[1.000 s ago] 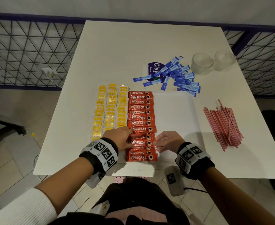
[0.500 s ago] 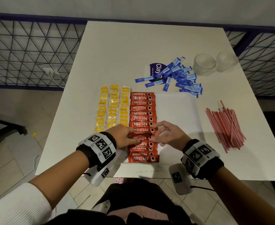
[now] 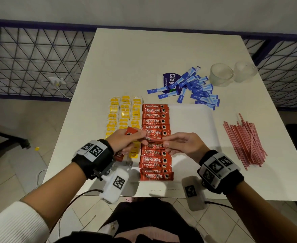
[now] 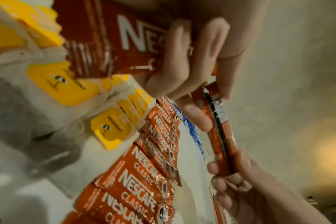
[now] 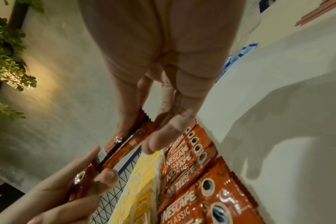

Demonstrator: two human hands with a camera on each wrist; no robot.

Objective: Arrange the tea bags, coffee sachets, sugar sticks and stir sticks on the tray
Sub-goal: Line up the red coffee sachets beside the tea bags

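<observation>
Both hands held one coffee sachet (image 3: 154,139) edge-up above the sachet column (image 3: 155,155) on the tray (image 3: 191,123): left hand (image 3: 125,140) pinched one end, with more sachets tucked in that grip; right hand (image 3: 182,143) pinched the other. Judged light, thin, crinkly foil, likely slippery; best taken by the crimped ends. Tea bags (image 3: 125,116) sat left of the column. Sugar sticks (image 3: 193,86) and stir sticks (image 3: 244,141) lay loose on the white counter (image 3: 144,58). Mesh fencing (image 3: 30,62) behind.

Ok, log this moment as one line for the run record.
left hand: holds spare sachets, pinches one end of lifted coffee sachet | right hand: pinches other end | sugar sticks, stir sticks: off tray
</observation>
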